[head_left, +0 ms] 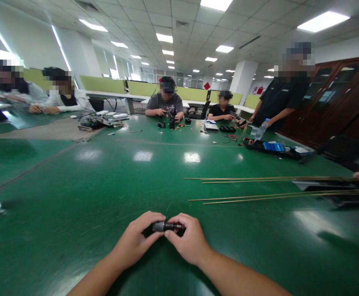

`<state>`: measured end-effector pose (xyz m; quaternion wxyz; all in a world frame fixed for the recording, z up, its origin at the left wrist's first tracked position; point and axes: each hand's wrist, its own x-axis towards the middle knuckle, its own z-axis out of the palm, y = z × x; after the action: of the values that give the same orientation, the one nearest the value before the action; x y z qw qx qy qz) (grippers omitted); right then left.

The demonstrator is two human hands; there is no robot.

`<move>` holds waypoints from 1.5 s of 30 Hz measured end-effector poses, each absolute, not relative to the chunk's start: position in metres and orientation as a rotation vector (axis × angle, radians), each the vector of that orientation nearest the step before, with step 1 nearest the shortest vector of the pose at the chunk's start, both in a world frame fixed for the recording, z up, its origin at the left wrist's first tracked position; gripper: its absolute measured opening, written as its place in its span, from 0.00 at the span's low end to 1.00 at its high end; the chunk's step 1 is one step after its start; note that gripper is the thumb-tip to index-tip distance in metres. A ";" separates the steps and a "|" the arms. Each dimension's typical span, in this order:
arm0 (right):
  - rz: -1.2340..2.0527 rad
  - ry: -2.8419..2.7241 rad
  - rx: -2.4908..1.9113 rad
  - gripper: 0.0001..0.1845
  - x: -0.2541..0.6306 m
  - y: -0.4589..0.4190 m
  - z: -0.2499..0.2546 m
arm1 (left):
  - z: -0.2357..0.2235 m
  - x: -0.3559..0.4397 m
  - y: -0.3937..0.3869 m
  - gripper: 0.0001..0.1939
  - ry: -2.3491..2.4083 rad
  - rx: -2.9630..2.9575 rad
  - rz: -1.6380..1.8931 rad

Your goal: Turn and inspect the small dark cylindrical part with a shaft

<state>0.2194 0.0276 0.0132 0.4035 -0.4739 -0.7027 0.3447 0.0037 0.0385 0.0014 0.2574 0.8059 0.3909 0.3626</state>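
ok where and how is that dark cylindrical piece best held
Probably by the thick, smoother left end of the dark cylindrical piece, pinched from the left by the left hand: it lies roughly sideways, and that end offers more surface than the narrower, ridged part by the right hand.

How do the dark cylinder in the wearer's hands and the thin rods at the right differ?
The dark cylinder is short and stout; the thin rods are long and slender. The cylinder is black and grey, the rods gold-coloured. The left hand and right hand grip the cylinder, but neither touches the rods. Both run roughly sideways.
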 end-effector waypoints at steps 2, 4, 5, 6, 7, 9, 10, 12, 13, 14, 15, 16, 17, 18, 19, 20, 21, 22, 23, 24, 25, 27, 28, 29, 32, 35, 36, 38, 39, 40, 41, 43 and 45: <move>0.876 -1.769 -1.199 0.07 0.220 0.028 0.014 | 0.001 0.004 0.039 0.15 1.064 2.183 0.982; 0.879 -1.760 -1.195 0.06 0.220 0.028 0.015 | 0.001 0.004 0.039 0.15 1.070 2.181 0.983; 0.877 -1.755 -1.192 0.05 0.220 0.028 0.015 | 0.001 0.004 0.039 0.15 1.071 2.180 0.985; 0.874 -1.750 -1.190 0.05 0.220 0.028 0.016 | 0.001 0.004 0.038 0.15 1.070 2.181 0.988; 0.871 -1.746 -1.188 0.05 0.220 0.028 0.016 | 0.001 0.004 0.038 0.15 1.069 2.181 0.990; 0.873 -1.738 -1.187 0.04 0.220 0.028 0.016 | 0.001 0.004 0.037 0.15 1.075 2.182 0.992; 0.877 -1.736 -1.186 0.04 0.220 0.029 0.015 | 0.001 0.004 0.037 0.15 1.080 2.184 0.990; 0.883 -1.733 -1.186 0.04 0.221 0.029 0.014 | 0.002 0.004 0.037 0.16 1.092 2.188 0.990; 0.884 -1.734 -1.187 0.04 0.221 0.029 0.014 | 0.002 0.005 0.037 0.16 1.095 2.193 0.991; 0.885 -1.734 -1.189 0.05 0.221 0.029 0.014 | 0.003 0.005 0.037 0.16 1.097 2.198 0.995; 0.886 -1.734 -1.191 0.05 0.221 0.030 0.013 | 0.003 0.005 0.037 0.16 1.097 2.205 1.001; 0.888 -1.733 -1.193 0.05 0.221 0.030 0.013 | 0.004 0.006 0.037 0.16 1.096 2.211 1.009; 0.890 -1.730 -1.195 0.05 0.221 0.030 0.013 | 0.005 0.006 0.037 0.16 1.095 2.217 1.015; 0.893 -1.727 -1.197 0.05 0.221 0.030 0.013 | 0.005 0.006 0.037 0.16 1.094 2.223 1.023; 0.895 -1.724 -1.199 0.05 0.221 0.031 0.013 | 0.006 0.006 0.038 0.15 1.093 2.227 1.031; 0.897 -1.720 -1.200 0.05 0.221 0.031 0.013 | 0.006 0.006 0.038 0.15 1.093 2.232 1.037; 0.901 -1.717 -1.201 0.05 0.221 0.031 0.014 | 0.006 0.006 0.038 0.15 1.095 2.235 1.041; 0.906 -1.714 -1.201 0.05 0.221 0.031 0.014 | 0.005 0.006 0.038 0.15 1.099 2.237 1.044; 0.910 -1.709 -1.200 0.05 0.221 0.031 0.014 | 0.005 0.006 0.039 0.15 1.104 2.236 1.045; 0.913 -1.705 -1.199 0.05 0.221 0.031 0.014 | 0.004 0.005 0.039 0.16 1.108 2.235 1.043; 0.916 -1.702 -1.197 0.05 0.222 0.031 0.015 | 0.004 0.005 0.039 0.16 1.112 2.231 1.040; 0.916 -1.700 -1.191 0.05 0.222 0.031 0.014 | 0.003 0.005 0.040 0.16 1.117 2.225 1.031; 0.916 -1.699 -1.189 0.05 0.222 0.032 0.014 | 0.002 0.005 0.040 0.16 1.118 2.222 1.028; 0.918 -1.698 -1.186 0.05 0.222 0.032 0.014 | 0.003 0.005 0.040 0.16 1.119 2.221 1.027; 0.922 -1.686 -1.187 0.04 0.222 0.031 0.013 | 0.004 0.006 0.039 0.16 1.116 2.227 1.040; 0.929 -1.683 -1.185 0.04 0.222 0.031 0.013 | 0.005 0.006 0.038 0.16 1.108 2.240 1.053; 0.931 -1.684 -1.183 0.04 0.223 0.031 0.013 | 0.005 0.006 0.038 0.16 1.111 2.241 1.052; 0.934 -1.685 -1.181 0.04 0.223 0.031 0.013 | 0.004 0.006 0.039 0.16 1.121 2.239 1.046; 0.936 -1.685 -1.180 0.04 0.223 0.031 0.013 | 0.004 0.006 0.039 0.16 1.123 2.239 1.045; 0.938 -1.686 -1.181 0.04 0.224 0.031 0.013 | 0.003 0.006 0.039 0.17 1.124 2.240 1.043; 0.938 -1.688 -1.183 0.04 0.224 0.031 0.013 | 0.003 0.006 0.039 0.17 1.122 2.241 1.041; 0.936 -1.690 -1.187 0.04 0.224 0.031 0.013 | 0.002 0.005 0.039 0.17 1.117 2.240 1.039; 0.933 -1.691 -1.193 0.05 0.223 0.031 0.013 | 0.002 0.005 0.038 0.17 1.121 2.232 1.031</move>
<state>0.2234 0.0310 0.0132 0.4222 -0.4763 -0.6753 0.3728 0.0048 0.0383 0.0023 0.2181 0.8062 0.4048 0.3723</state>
